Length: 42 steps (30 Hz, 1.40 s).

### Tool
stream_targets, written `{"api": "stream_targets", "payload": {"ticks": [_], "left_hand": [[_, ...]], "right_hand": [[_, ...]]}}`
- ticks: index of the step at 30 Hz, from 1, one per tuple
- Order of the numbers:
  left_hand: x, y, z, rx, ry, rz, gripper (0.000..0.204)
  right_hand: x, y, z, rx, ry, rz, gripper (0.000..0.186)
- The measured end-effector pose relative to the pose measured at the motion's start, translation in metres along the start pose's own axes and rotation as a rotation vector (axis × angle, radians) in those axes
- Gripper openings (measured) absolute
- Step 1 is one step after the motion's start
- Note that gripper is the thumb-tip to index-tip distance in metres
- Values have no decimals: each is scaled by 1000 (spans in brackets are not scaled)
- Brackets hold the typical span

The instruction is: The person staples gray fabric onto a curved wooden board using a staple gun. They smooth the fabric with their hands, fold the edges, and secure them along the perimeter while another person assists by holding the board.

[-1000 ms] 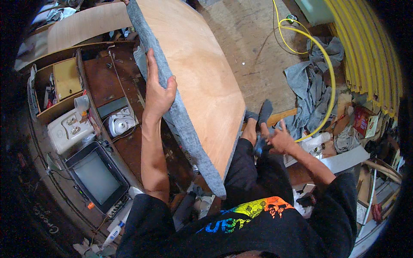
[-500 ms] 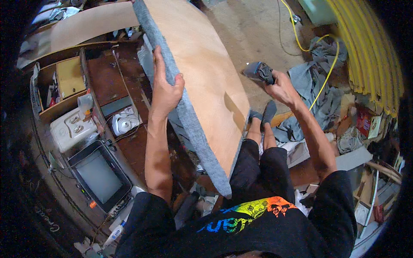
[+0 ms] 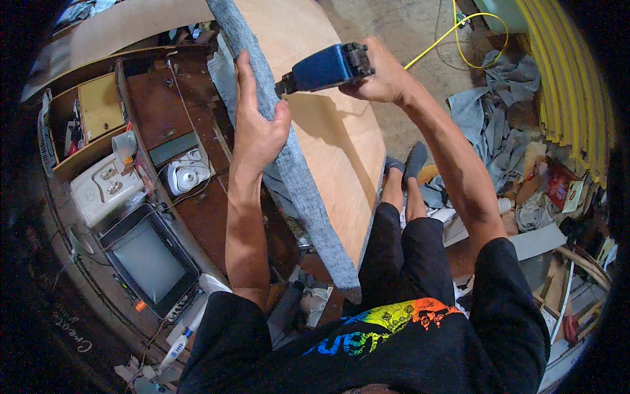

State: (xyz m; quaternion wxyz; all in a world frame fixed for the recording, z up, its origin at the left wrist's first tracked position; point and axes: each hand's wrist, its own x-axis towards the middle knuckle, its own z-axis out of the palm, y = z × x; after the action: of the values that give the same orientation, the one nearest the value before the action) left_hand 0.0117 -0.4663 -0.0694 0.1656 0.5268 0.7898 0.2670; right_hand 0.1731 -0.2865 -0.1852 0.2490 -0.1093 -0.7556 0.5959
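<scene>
1. We are viewing two bare hands and one board (image 3: 328,134), a pale wooden panel that is standing tilted in front of the person, its lower tip pointing down over the thighs.
2. We are seeing one strip of grey fabric (image 3: 300,180) covering the board's long left edge.
3. The left hand (image 3: 259,131) is spanning this edge, thumb toward the wooden face and fingers toward the far side, and is holding the board between them.
4. The right hand (image 3: 384,75) is closing around one blue tool (image 3: 321,67); we are finding its fingers partly hidden.
5. The tool's single dark nose (image 3: 286,84) is pointing left, at the border of fabric and wood, just beside the left thumb; we are not able to tell whether it is touching.
6. Beyond the right hand, we are tracing one yellow hose (image 3: 433,45) looping over the floor; its join to the tool is not showing.
7. We are counting two feet (image 3: 415,159) in dark socks, and one heap of grey cloth (image 3: 515,85) that is lying to their right.
</scene>
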Motion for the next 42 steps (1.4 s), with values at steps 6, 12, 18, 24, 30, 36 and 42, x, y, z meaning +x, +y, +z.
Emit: {"api": "stream_targets", "payload": {"ticks": [6, 12, 18, 24, 30, 36, 42], "left_hand": [[-1, -3, 1, -34, 3, -16, 92], [-1, -5, 2, -14, 5, 16, 92], [-1, -7, -1, -45, -7, -1, 93], [0, -5, 0, -20, 1, 22, 93], [1, -5, 1, 5, 12, 53, 92], [-3, -7, 2, -56, 32, 20, 92], [-1, -3, 12, -48, 96, 25, 89]], "right_hand": [[4, 17, 10, -50, 19, -126, 24], [16, 20, 9, 26, 18, -82, 24], [37, 26, 6, -117, 59, -138, 24], [59, 36, 9, -75, 138, -107, 32], [85, 35, 4, 92, 138, -363, 25], [-21, -1, -3, -281, 54, 359, 39], [-247, -10, 64, -609, -207, 783, 67]]}}
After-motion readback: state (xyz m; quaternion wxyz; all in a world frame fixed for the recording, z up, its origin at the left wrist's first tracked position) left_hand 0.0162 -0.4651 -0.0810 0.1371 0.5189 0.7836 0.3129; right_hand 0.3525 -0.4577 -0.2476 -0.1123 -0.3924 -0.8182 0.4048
